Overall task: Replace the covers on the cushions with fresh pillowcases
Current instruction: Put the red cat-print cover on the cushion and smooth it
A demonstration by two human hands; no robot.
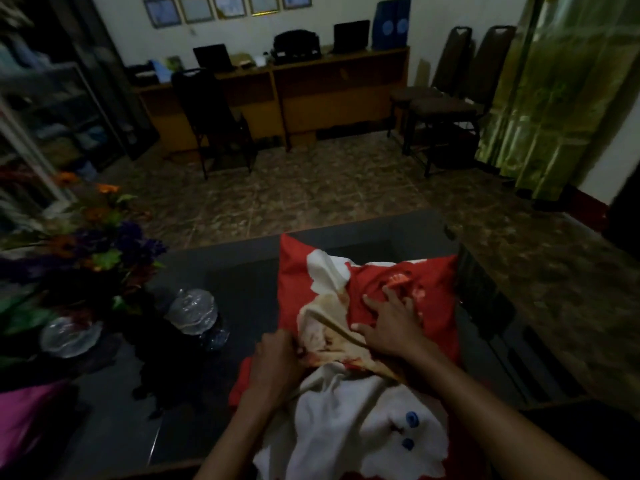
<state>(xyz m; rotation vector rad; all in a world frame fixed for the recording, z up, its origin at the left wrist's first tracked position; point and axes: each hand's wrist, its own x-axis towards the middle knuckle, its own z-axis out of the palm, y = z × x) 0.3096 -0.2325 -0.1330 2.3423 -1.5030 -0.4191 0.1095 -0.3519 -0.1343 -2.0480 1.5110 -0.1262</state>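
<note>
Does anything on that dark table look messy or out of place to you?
Only the cushion: its red and white cover is rumpled and bunched toward the near edge. That fits a cover change: the left hand grips the fabric at the opening, and the right hand presses flat on top. The glass dishes and flowers stand undisturbed.

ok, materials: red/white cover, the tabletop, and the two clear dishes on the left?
Red-and-white cover: soft printed fabric, matte; it creases and bunches under the right hand and at the left hand.
Tabletop: dark, hard and glossy, probably glass or polished stone; faint reflections.
Clear dishes: moulded glass or clear plastic; transparent, ribbed highlights.
</note>
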